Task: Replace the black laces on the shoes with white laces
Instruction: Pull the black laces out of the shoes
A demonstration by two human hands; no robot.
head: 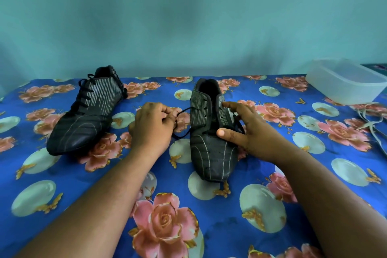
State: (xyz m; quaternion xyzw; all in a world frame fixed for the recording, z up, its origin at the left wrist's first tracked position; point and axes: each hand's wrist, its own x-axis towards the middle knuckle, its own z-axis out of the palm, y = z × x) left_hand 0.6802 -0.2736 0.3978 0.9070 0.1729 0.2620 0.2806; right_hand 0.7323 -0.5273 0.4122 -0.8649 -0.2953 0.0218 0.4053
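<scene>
Now: your left hand (154, 123) pinches black lace (184, 112) to pull it free | right hand (249, 130), fingers spread, steadies near shoe (211, 132) | 2nd shoe (88, 109) still laced, far left | white laces (370, 125) wait at right edge.

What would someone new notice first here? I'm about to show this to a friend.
Probably the two hands at the centre: the left hand pinches a black lace pulled from the half-unlaced right shoe, which the right hand steadies. Next, the bright blue rose-print cloth beneath, and the left shoe, fully laced, lying tilted at the back left.
</scene>
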